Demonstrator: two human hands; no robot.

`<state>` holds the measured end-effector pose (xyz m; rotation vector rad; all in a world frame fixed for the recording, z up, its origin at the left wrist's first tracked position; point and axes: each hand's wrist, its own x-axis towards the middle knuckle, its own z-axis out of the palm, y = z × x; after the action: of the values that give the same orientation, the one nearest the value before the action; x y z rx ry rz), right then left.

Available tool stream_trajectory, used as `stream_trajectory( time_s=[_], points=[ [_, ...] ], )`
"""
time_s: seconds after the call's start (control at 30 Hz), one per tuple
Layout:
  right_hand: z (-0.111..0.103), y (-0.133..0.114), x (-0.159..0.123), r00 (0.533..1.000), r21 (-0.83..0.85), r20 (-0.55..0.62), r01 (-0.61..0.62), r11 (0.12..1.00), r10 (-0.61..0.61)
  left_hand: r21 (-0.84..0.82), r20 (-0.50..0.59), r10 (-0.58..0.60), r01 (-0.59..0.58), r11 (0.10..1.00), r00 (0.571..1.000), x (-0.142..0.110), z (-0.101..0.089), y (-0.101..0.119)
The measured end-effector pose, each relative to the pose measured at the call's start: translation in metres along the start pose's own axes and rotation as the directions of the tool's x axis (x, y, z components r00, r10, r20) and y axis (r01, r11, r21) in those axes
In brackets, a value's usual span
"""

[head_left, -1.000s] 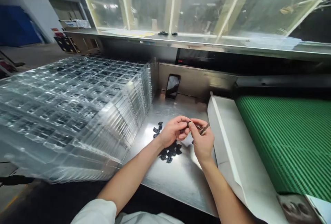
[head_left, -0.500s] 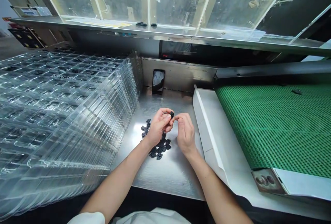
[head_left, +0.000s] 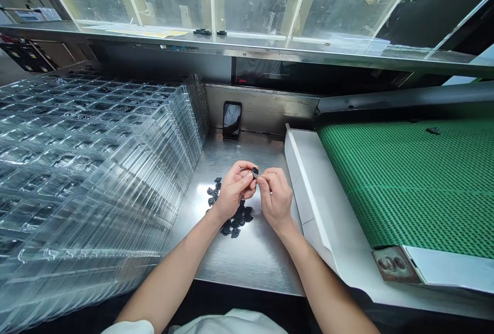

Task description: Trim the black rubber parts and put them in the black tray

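Two hands met above a steel table (head_left: pixel 247 267); the left hand (head_left: pixel 234 190) and right hand (head_left: pixel 275 201) pinched a small black part (head_left: pixel 255 171) between their fingertips; it looked light, best held by its edge; more black parts (head_left: pixel 233 221) lay just below; clear plastic trays (head_left: pixel 96 169) stood stacked left.

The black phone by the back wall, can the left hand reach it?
Probably yes: only the steel tabletop lies between the left hand and the phone, though that hand is pinching a small black part.
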<state>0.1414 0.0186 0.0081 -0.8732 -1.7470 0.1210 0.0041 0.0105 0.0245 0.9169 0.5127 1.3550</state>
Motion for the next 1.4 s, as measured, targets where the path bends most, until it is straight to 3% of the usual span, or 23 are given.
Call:
stream_trajectory(
  time_s=[1.4],
  points=[
    [-0.0026,-0.0057,0.0021,1.000,0.050,0.003,0.000,0.999,0.000,0.017,-0.005,0.036,-0.036,0.999,0.999,-0.0011,0.0008,0.0026]
  ],
)
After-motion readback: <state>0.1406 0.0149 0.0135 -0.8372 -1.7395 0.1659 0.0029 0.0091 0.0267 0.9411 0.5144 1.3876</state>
